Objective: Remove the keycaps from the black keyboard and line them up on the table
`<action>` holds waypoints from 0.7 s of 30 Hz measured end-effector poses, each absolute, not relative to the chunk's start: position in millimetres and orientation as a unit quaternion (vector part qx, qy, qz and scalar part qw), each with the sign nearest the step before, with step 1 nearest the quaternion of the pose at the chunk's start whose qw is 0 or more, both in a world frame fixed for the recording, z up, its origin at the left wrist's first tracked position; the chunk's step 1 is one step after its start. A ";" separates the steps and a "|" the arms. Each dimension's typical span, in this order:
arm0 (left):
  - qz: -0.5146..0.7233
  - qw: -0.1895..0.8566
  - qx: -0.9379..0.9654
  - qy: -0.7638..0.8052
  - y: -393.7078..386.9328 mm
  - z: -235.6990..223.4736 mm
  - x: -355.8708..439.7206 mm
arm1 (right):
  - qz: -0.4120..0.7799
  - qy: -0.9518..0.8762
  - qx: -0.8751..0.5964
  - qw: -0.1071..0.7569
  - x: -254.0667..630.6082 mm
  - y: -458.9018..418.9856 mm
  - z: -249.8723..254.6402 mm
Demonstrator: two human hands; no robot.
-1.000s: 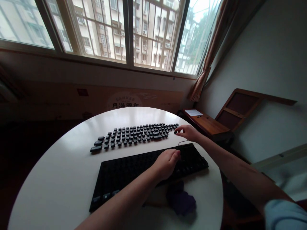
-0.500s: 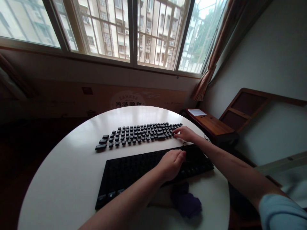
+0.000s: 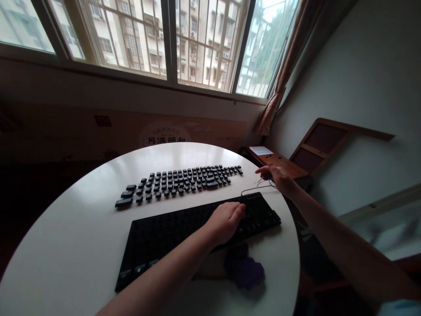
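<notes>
My left hand (image 3: 226, 222) is closed and rests over the right half of a black keyboard (image 3: 184, 226); whatever its fingers hold, if anything, is hidden. Much of the keyboard has no keycaps on it, though a few show along its near edge. Behind it, black loose keycaps (image 3: 177, 181) stand in rows on the white round table (image 3: 75, 245). My right hand (image 3: 276, 176) hovers near the table's right edge, beyond the end of the rows, its fingers stretched out and apart. Thin pale strands show just under those fingers, too small to name.
A crumpled purple cloth (image 3: 246, 270) lies in front of the keyboard. The keyboard's thin cable (image 3: 255, 189) runs to the right edge of the table. A low wooden table (image 3: 291, 166) with a paper sheet (image 3: 261, 150) stands behind, beneath the barred window (image 3: 204, 48).
My right hand has moved right, away from the rows of keycaps, and its fingers have opened. My left hand stays over the keyboard. The view has shifted slightly right.
</notes>
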State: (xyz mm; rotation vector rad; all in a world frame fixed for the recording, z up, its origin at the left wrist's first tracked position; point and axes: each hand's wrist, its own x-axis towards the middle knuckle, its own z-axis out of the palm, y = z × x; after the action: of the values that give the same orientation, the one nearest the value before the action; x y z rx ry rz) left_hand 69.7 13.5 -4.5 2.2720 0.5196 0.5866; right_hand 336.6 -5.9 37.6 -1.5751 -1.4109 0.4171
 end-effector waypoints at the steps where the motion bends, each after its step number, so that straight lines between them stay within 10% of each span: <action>1: 0.227 0.362 0.882 0.200 13.7 -4.6 70.1 | 0.235 -0.549 -0.654 0.465 339.7 -19.6 38.2; 7: 0.230 0.366 0.879 0.200 14.4 -4.4 71.7 | 0.432 -0.437 -0.629 0.477 339.0 -79.0 23.3; 21: 0.233 0.370 0.877 0.198 13.8 -4.2 71.8 | 0.327 -0.484 -0.663 0.469 327.8 -78.3 -7.8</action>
State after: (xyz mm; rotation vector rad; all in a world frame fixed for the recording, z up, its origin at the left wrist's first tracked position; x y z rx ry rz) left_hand 71.8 13.8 -4.2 2.2497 0.5084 0.5981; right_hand 327.8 -78.3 -7.8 -1.6252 -1.1864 0.8014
